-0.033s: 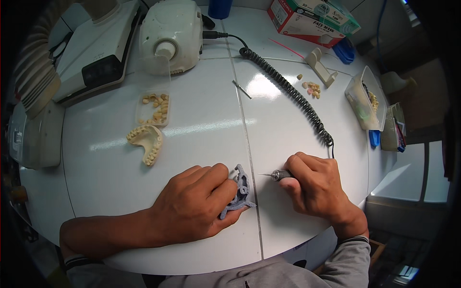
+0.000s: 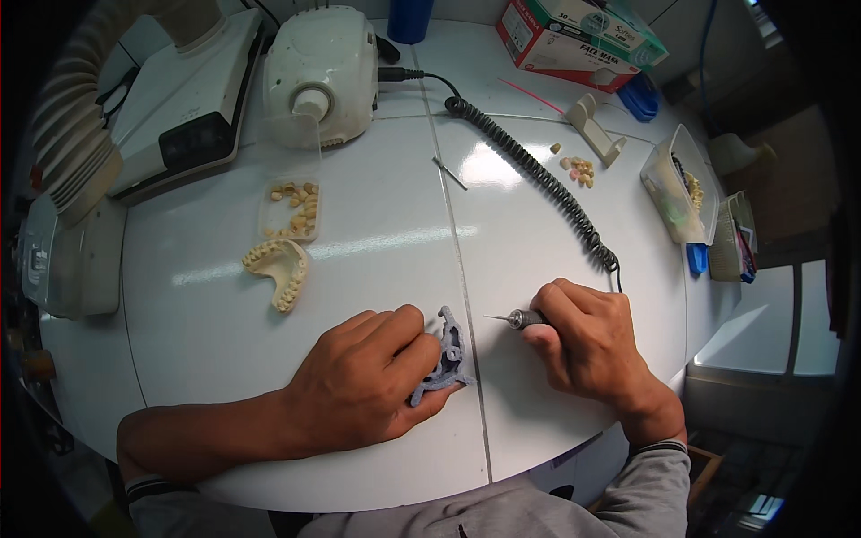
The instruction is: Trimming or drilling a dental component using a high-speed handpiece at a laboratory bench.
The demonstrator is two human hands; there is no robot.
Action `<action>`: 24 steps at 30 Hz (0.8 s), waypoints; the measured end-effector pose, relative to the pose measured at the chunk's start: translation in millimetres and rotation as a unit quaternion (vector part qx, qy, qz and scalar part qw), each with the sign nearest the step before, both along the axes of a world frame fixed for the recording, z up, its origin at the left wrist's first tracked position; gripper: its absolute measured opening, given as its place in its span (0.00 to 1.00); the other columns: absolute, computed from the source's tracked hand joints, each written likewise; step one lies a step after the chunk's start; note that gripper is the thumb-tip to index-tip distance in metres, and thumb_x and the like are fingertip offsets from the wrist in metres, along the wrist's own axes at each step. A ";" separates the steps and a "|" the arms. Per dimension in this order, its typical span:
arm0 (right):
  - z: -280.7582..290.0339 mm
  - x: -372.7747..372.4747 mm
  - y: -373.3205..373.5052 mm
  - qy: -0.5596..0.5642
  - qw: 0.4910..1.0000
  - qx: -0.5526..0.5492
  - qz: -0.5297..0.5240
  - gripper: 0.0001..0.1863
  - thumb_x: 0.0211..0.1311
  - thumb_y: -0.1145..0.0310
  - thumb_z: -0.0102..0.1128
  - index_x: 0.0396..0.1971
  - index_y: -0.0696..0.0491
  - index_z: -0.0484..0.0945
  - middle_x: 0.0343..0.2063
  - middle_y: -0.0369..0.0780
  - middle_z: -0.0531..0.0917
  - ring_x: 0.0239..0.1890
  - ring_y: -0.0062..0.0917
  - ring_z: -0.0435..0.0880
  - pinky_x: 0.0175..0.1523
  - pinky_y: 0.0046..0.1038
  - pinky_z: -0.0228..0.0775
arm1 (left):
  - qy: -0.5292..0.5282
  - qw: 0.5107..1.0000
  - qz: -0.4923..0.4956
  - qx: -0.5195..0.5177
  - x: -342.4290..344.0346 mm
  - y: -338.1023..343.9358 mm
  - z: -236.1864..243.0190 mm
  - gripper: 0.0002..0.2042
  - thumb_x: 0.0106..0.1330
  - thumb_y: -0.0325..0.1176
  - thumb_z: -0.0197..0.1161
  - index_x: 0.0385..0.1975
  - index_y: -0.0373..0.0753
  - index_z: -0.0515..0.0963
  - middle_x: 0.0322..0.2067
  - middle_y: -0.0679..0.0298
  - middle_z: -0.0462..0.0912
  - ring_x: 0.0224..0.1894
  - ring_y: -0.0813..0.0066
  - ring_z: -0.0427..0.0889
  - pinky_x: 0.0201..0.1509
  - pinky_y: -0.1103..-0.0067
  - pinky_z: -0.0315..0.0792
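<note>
My left hand (image 2: 368, 377) is closed on a grey-blue branched piece (image 2: 453, 354), rough like a dental casting, with thin arms and a small ring near its middle. Part of that piece is hidden behind my fingers. In my right hand (image 2: 592, 345) is a rotary handpiece (image 2: 527, 318), gripped like a pen, its thin pointed bur aimed left. A small gap separates the bur tip from the piece. Farther left lies a cream dental model (image 2: 280, 271), horseshoe-shaped with teeth, touching or close to an open clear box (image 2: 291, 215) of loose artificial teeth.
A white motor unit (image 2: 323, 72) stands at the back, with a black coiled cord (image 2: 538, 175) running toward my right hand. Behind it on the right are loose teeth (image 2: 583, 172), a cream handpiece cradle (image 2: 594, 130) and a mask box (image 2: 574, 40). A ribbed hose (image 2: 76, 134) hangs at left.
The whole view has shifted slightly. The grey-blue piece looks a little more tilted in my left hand; both hands keep their grips.
</note>
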State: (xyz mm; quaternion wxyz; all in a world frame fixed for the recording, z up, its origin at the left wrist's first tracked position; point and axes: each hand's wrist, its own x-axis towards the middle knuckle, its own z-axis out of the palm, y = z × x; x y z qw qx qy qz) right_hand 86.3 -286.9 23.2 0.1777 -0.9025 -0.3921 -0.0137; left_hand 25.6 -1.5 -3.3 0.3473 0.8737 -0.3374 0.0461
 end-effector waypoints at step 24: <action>4.4 37.9 16.3 0.038 0.995 -0.018 -0.093 0.32 0.71 0.35 0.67 0.34 0.54 0.78 0.24 0.42 0.83 0.20 0.34 0.84 0.24 0.36 0.72 | 0.058 0.996 0.047 0.038 4.9 3.9 5.0 0.14 0.57 0.32 0.80 0.36 0.36 0.80 0.40 0.57 0.74 0.36 0.63 0.74 0.40 0.68 0.68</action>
